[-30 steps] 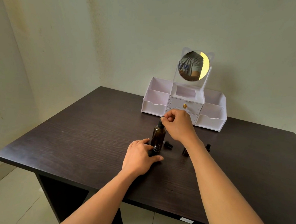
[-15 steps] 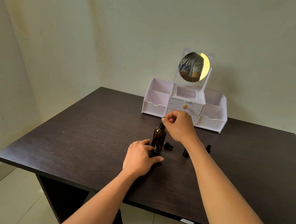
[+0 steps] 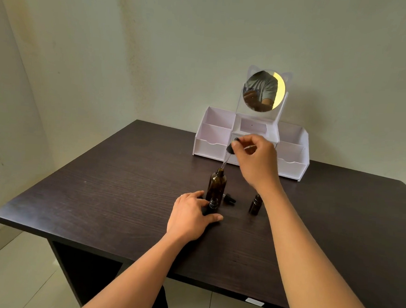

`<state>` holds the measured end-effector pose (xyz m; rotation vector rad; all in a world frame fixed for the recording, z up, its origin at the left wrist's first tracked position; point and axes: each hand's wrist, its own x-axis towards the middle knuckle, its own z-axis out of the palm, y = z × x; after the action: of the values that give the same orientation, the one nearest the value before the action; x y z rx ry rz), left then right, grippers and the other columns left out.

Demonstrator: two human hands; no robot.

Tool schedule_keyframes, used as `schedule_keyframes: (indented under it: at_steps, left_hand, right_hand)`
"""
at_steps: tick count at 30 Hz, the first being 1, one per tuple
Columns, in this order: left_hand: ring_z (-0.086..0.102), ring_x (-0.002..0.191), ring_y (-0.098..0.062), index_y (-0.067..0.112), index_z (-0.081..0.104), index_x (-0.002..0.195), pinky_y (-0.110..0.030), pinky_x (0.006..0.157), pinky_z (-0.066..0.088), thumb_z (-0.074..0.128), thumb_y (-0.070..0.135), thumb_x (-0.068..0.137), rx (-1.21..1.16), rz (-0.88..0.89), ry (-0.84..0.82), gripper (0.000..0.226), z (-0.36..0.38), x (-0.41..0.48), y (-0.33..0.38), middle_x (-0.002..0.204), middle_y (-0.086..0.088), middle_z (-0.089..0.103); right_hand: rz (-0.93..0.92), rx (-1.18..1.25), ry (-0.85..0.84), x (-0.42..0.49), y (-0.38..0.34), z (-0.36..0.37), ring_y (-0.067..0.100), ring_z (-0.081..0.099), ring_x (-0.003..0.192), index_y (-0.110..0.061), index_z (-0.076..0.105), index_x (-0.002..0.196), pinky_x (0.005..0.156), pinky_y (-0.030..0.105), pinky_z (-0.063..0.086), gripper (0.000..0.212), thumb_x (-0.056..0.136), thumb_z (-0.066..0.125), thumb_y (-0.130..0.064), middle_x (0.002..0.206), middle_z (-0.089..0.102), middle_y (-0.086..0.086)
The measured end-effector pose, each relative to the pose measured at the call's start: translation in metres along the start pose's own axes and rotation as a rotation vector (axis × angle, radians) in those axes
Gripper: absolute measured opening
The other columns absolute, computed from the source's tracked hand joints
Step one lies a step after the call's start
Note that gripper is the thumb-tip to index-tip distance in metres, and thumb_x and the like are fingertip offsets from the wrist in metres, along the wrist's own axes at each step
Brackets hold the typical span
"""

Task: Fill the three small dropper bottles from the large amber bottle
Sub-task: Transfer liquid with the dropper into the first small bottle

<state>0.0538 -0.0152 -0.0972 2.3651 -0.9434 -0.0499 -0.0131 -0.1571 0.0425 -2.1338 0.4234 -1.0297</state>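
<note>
Dark table (image 3: 112,195); dropper (image 3: 229,150) in right hand (image 3: 256,162)

Large amber bottle (image 3: 217,187): upright mid-table, neck open. Dropper (image 3: 229,153), black bulb, clear pipette: tilted above it, tip at neck, pinched by right hand (image 3: 254,160). Small dropper bottle (image 3: 213,203): uncapped, upright, just before large one, held by left hand (image 3: 190,215). Loose dropper cap (image 3: 229,199) lying just beside. Second small bottle (image 3: 255,205) upright, off right.

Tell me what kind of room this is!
Probably a corner of someone's home, set up like a dressing table. A white makeup organiser with little compartments stands on a dark wooden desk against a plain wall, and a round mirror with cat ears rises from it.
</note>
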Motion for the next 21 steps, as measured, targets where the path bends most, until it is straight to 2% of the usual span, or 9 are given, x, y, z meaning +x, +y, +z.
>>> schedule_keyframes:
  at_steps: [2, 4, 9, 13, 17, 21]
  left_hand:
    - [0.037, 0.142, -0.019, 0.032, 0.070, 0.124, -0.039, 0.117, 0.030, 0.066, 0.071, 0.079, -0.011, 0.002, 0.011, 0.060, 0.000, 0.000, 0.000, 0.154, 0.005, 0.045]
    - [0.038, 0.141, -0.019, 0.032, 0.071, 0.123, -0.039, 0.116, 0.031, 0.066, 0.071, 0.078, -0.015, 0.008, 0.020, 0.059, 0.000, 0.000, 0.000, 0.153, 0.006, 0.046]
    - [0.044, 0.137, -0.020, 0.032, 0.075, 0.116, -0.039, 0.112, 0.035, 0.068, 0.072, 0.075, -0.041, 0.009, 0.031, 0.057, 0.003, 0.001, -0.003, 0.149, 0.007, 0.051]
    - [0.043, 0.138, -0.020, 0.031, 0.074, 0.117, -0.040, 0.113, 0.035, 0.069, 0.070, 0.076, -0.037, 0.012, 0.031, 0.056, 0.002, 0.001, -0.002, 0.150, 0.005, 0.051]
    - [0.043, 0.138, -0.021, 0.030, 0.073, 0.119, -0.042, 0.114, 0.035, 0.070, 0.068, 0.078, -0.023, 0.014, 0.031, 0.057, 0.002, 0.000, -0.001, 0.151, 0.004, 0.050]
    - [0.042, 0.139, -0.021, 0.029, 0.073, 0.121, -0.043, 0.114, 0.035, 0.069, 0.067, 0.079, -0.019, 0.011, 0.020, 0.057, 0.001, -0.001, 0.000, 0.152, 0.004, 0.049]
  right_hand:
    - [0.028, 0.094, 0.074, 0.003, -0.004, -0.009, 0.012, 0.066, 0.078, -0.024, 0.066, 0.090, 0.069, 0.034, 0.057, 0.005, 0.092, 0.066, -0.029, 0.087, 0.068, -0.006]
    - [0.076, 0.224, 0.139, 0.002, -0.007, -0.019, 0.018, 0.070, 0.074, -0.023, 0.065, 0.090, 0.066, 0.043, 0.061, 0.004, 0.092, 0.065, -0.025, 0.087, 0.071, 0.002]
    - [0.261, 0.580, 0.231, -0.011, -0.005, -0.036, 0.024, 0.069, 0.066, -0.002, 0.065, 0.097, 0.059, 0.036, 0.059, 0.012, 0.096, 0.062, -0.013, 0.085, 0.071, 0.013]
    - [0.396, 0.766, 0.248, -0.031, 0.006, -0.036, 0.022, 0.066, 0.065, -0.003, 0.062, 0.104, 0.060, 0.033, 0.058, 0.010, 0.096, 0.061, -0.010, 0.084, 0.069, 0.010]
    - [0.433, 0.724, 0.234, -0.052, 0.019, -0.025, 0.020, 0.065, 0.063, -0.001, 0.060, 0.108, 0.058, 0.031, 0.057, 0.013, 0.097, 0.059, -0.008, 0.086, 0.068, 0.013]
    - [0.428, 0.619, 0.242, -0.062, 0.027, -0.014, 0.019, 0.066, 0.063, -0.007, 0.062, 0.100, 0.060, 0.033, 0.058, 0.004, 0.097, 0.060, -0.009, 0.086, 0.067, 0.014]
